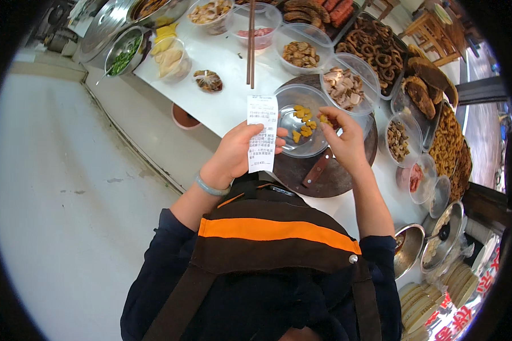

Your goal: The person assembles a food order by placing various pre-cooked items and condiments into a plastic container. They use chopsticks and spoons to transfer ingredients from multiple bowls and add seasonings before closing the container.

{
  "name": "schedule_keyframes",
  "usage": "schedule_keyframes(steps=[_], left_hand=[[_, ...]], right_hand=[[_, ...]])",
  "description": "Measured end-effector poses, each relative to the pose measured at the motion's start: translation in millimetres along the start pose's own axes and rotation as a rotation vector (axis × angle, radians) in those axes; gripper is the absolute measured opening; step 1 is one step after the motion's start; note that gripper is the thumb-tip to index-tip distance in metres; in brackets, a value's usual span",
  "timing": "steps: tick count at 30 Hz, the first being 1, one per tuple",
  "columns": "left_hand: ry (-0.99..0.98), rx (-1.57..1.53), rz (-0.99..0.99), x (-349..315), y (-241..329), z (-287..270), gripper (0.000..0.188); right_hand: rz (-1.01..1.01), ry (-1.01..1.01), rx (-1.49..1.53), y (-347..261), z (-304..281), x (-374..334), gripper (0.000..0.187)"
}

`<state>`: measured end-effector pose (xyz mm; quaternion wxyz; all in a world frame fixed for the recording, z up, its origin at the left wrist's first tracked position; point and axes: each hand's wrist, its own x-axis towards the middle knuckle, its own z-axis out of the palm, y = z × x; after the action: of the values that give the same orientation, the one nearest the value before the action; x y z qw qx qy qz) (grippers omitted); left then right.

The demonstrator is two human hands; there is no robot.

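the clear plastic bowl [300,94] lies ahead of the body, and its middle is just to the left of the right hand [347,139], whose fingertips reach over the right-hand side of its rim; that hand is the nearer one to the yellow chunks [306,131] scattered on the bowl's floor. the bowl is round, so it gives no long axis to match. its grip is narrow: thumb and fingers are pinched together, seemingly on a small yellow piece [325,120], though the fingers hide most of it. the left hand [237,146] holds a printed paper slip [260,154], thumb across the front and fingers curled behind, fingertips showing past its right edge; the slip's long axis runs away from the body, just left of the bowl. under the bowl is a dark round board [288,178], where a riveted wooden knife handle [317,168] slants toward the body, below the right hand.
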<state>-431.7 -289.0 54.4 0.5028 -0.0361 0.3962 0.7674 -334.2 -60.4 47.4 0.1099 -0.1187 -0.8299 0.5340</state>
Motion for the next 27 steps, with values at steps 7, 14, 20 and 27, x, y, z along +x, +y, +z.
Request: schedule_keyframes(steps=[7,14,20,27], left_hand=[[-0.053,-0.024,-0.031,-6.1,10.5,-8.2,0.043],[-0.131,-0.023,-0.03,-13.8,23.4,-10.4,0.042],[-0.142,-0.04,-0.037,-16.9,28.5,-14.3,0.041],[-0.152,-0.046,-0.045,-15.1,26.7,-16.2,0.038]], right_hand=[[-0.025,0.039,-0.065,-5.3,37.1,0.7,0.03],[0.042,0.122,-0.114,-4.3,47.7,-7.2,0.03],[0.082,0.17,-0.106,-2.2,41.1,-18.0,0.03],[0.17,0.265,-0.028,5.3,18.3,-28.3,0.03]])
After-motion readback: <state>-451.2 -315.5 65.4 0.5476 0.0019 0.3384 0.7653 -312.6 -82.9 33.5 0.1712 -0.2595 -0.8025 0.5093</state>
